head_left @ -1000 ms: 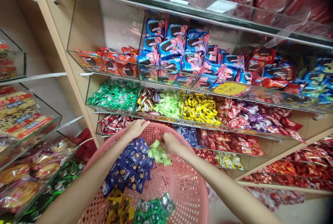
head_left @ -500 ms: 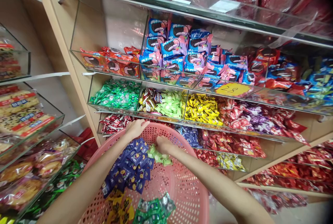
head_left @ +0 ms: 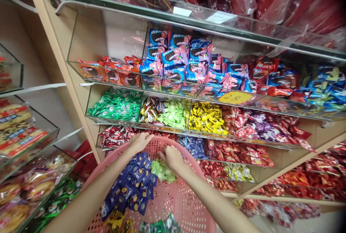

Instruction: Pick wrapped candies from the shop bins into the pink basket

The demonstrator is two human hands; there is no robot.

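Note:
My left hand (head_left: 140, 142) is closed over the far rim of a pink perforated plastic basket (head_left: 189, 197). Inside the basket, just above a small heap of light green wrapped candies (head_left: 163, 172), my right hand (head_left: 171, 157) has its fingers curled together. Whatever those fingers may hold is hidden. Dark blue-purple candy packets (head_left: 135, 182) form a large pile on the basket's left side. Yellow-wrapped candies (head_left: 119, 220) and green-wrapped candies (head_left: 160, 225) lie lower in it, partly cut off by the frame's bottom edge.
Glass-fronted shelves stand right behind the basket. They hold green candies (head_left: 117, 105), light green candies (head_left: 174, 112), yellow candies (head_left: 207, 117) and blue cookie packs (head_left: 175, 56). A yellow price tag (head_left: 235, 97) reads 28. Packaged pastries (head_left: 40, 184) sit on the left shelves.
The view has tilted up slightly, so the shelves appear lower. My right hand has lifted a little off the light green candies. My left hand stays on the rim.

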